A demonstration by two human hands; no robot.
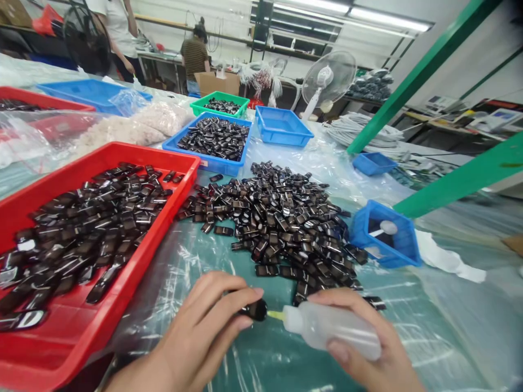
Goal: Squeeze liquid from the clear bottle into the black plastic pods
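Here: worktop [449, 326] under clear plastic sheet. Two red trays: the big red tray [155, 154] at left carries a loose layer of glossy black pieces, and a second one [41, 98] sits behind it. A heap [281, 218] of the same pieces lies mid-worktop. Five blue trays, one [204, 160] filled with pieces. One green tray [216, 113], also with pieces. Right hand [379, 359] grips a squeeze bottle [330, 326]. Its nozzle touches the single black piece [254, 310] pinched in left hand [204, 332], just below the heap.
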